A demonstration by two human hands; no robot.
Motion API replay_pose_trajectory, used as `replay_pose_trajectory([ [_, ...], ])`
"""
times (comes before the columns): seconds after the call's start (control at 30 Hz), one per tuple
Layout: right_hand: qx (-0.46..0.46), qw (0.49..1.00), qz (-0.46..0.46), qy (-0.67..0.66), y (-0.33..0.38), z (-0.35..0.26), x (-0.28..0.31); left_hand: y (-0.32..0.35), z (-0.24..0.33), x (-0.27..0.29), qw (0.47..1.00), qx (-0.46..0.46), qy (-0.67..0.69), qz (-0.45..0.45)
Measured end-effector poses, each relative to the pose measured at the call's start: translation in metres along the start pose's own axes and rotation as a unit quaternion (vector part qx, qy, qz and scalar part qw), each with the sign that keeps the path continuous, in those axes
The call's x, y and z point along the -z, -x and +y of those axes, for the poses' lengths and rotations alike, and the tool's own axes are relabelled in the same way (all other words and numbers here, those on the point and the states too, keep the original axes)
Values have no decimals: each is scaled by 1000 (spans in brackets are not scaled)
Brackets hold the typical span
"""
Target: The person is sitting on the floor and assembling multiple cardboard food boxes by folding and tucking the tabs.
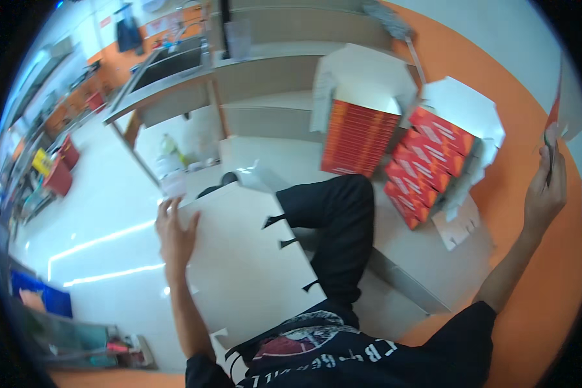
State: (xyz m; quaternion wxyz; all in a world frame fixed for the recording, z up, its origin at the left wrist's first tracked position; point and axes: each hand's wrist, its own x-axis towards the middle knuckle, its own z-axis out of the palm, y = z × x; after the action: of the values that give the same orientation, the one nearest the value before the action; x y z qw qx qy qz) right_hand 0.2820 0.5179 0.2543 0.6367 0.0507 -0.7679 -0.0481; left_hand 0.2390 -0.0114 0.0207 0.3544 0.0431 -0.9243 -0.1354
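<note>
My left hand (174, 236) lies spread on a still-flat white carton blank (252, 258); my right hand (544, 194) pinches another sheet (553, 132), stacks of red cartons (427, 165) beside

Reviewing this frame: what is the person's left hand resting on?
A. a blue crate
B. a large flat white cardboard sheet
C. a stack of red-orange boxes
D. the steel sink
B: the left hand lies flat, fingers spread, on the large white cardboard sheet across the person's lap, while the red-orange boxes stand farther off by the orange wall.
</note>
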Motion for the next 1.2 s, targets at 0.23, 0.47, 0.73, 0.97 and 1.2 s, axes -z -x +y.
replay_pose_trajectory([
  [0.23,277,925,-146,-216,36,-137,-36,-24,8,50,738,169,634,-158],
  [0.47,390,703,-320,-501,200,-232,-56,11,-18,55,743,333,567,-125],
  [0.73,235,676,-412,-565,292,-235,-36,58,-30,56,792,333,469,-205],
  [0.97,298,539,-550,-564,259,-227,-51,76,-17,54,820,308,467,-118],
  [1.2,0,739,-344,-580,178,-252,-127,89,-6,63,818,285,495,-64],
])
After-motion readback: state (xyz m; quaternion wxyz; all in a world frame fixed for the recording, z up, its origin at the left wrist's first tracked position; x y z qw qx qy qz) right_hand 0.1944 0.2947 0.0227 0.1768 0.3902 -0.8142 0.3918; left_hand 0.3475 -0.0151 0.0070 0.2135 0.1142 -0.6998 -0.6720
